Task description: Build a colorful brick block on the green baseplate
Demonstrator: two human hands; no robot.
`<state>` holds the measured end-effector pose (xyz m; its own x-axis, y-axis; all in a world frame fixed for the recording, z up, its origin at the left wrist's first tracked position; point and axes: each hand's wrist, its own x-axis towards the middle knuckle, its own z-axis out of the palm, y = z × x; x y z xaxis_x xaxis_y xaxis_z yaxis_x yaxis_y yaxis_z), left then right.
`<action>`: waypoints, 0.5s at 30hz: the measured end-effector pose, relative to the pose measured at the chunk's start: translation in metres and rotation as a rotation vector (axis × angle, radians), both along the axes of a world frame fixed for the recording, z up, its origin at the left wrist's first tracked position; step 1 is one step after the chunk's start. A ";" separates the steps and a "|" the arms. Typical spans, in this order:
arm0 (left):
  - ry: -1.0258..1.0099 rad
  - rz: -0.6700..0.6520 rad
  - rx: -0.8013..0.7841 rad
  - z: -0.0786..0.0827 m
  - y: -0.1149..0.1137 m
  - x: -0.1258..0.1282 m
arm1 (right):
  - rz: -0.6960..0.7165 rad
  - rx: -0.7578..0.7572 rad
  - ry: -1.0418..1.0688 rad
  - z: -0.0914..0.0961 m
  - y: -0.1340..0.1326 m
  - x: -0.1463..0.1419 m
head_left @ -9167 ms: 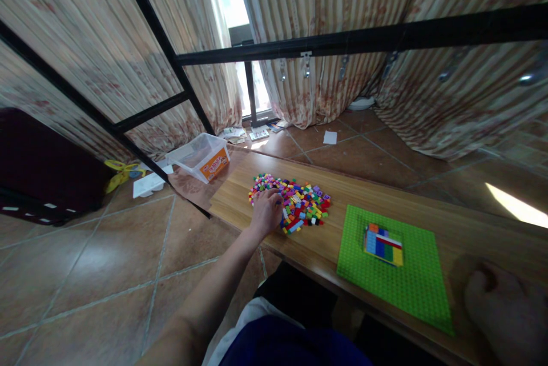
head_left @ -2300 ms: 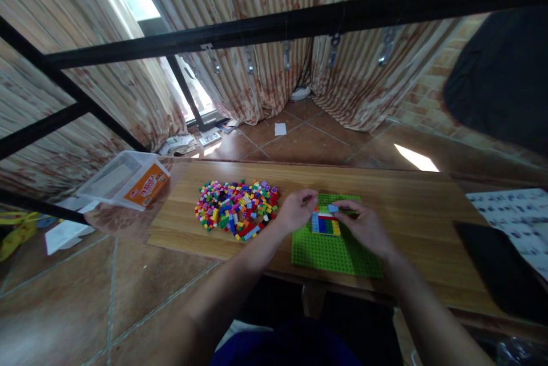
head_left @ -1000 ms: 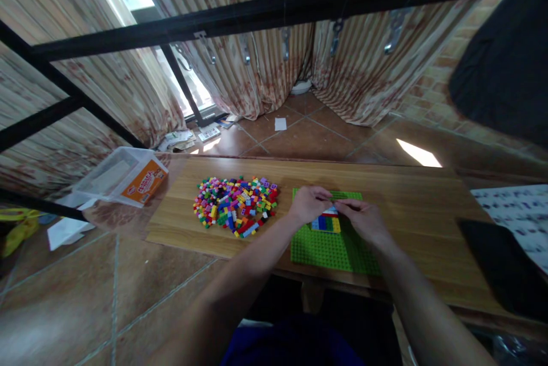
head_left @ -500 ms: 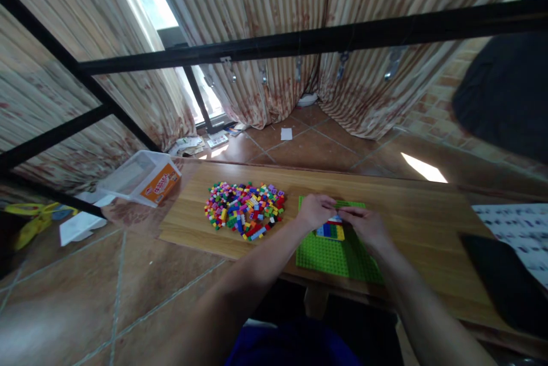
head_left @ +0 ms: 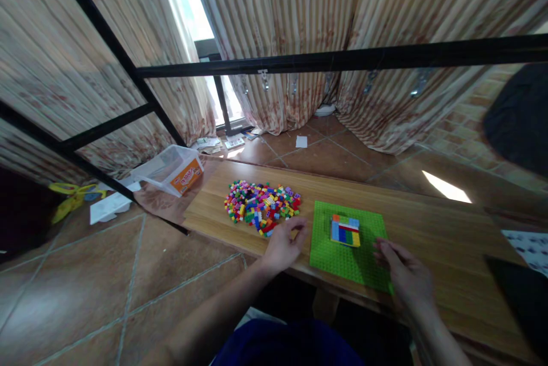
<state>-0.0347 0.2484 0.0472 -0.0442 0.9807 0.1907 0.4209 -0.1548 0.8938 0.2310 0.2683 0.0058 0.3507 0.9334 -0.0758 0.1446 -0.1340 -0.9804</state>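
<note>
On the green baseplate (head_left: 325,260) sits a flat build of blue, light blue, red, yellow, green and orange bricks (head_left: 345,232). My left hand (head_left: 285,245) hovers between the baseplate and the brick pile, at the pile's near right edge. Its thumb and fingers are curved but apart, and no brick shows in them. Over the baseplate's right edge is my right hand (head_left: 405,269), fingers curled together with the thumb against them and nothing visible in the grip. Neither hand touches the build. The heap of loose small bricks (head_left: 261,203) lies left of the baseplate.
The wooden table (head_left: 432,234) holds all of this. A clear plastic box with an orange label (head_left: 171,169) stands past its left end. A dark pad (head_left: 511,292) and a printed sheet (head_left: 524,249) lie at the right. A black metal frame (head_left: 299,63) crosses beyond the table.
Both hands have come off the brick build and moved apart, the left towards the loose pile, the right to the baseplate's right edge. The camera has turned somewhat left.
</note>
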 end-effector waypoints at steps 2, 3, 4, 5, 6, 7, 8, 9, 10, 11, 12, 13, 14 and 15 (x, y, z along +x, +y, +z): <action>0.086 0.103 -0.007 -0.008 -0.023 -0.022 | 0.021 -0.028 -0.034 0.003 -0.015 -0.005; 0.132 0.150 -0.003 -0.013 -0.032 -0.032 | 0.038 -0.046 -0.058 0.005 -0.022 -0.009; 0.178 0.190 0.002 -0.017 -0.040 -0.042 | 0.064 -0.067 -0.087 0.008 -0.029 -0.015; 0.221 0.232 0.009 -0.020 -0.046 -0.050 | 0.094 -0.089 -0.118 0.010 -0.035 -0.021; 0.259 0.261 0.012 -0.023 -0.050 -0.057 | 0.125 -0.104 -0.151 0.012 -0.041 -0.029; 0.291 0.283 0.010 -0.025 -0.053 -0.062 | 0.164 -0.107 -0.180 0.013 -0.047 -0.037; 0.316 0.298 0.003 -0.027 -0.054 -0.067 | 0.212 -0.100 -0.204 0.014 -0.051 -0.047; 0.333 0.306 -0.009 -0.028 -0.054 -0.070 | 0.267 -0.078 -0.226 0.014 -0.055 -0.057; 0.342 0.308 -0.023 -0.029 -0.054 -0.072 | 0.337 -0.048 -0.243 0.013 -0.058 -0.067; 0.345 0.311 -0.039 -0.030 -0.053 -0.073 | 0.404 -0.011 -0.262 0.012 -0.060 -0.077; 0.344 0.313 -0.054 -0.031 -0.051 -0.074 | 0.471 0.027 -0.283 0.010 -0.061 -0.086; 0.341 0.311 -0.069 -0.031 -0.050 -0.074 | 0.534 0.063 -0.305 0.009 -0.061 -0.096; 0.337 0.308 -0.082 -0.032 -0.048 -0.074 | 0.587 0.096 -0.331 0.008 -0.060 -0.104; 0.336 0.304 -0.092 -0.033 -0.046 -0.074 | 0.629 0.125 -0.358 0.007 -0.058 -0.112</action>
<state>-0.1090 0.2020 0.0139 -0.2831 0.9463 0.1563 0.7036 0.0941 0.7043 0.1189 0.2102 0.0128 -0.2708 0.9606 0.0631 0.4716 0.1895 -0.8612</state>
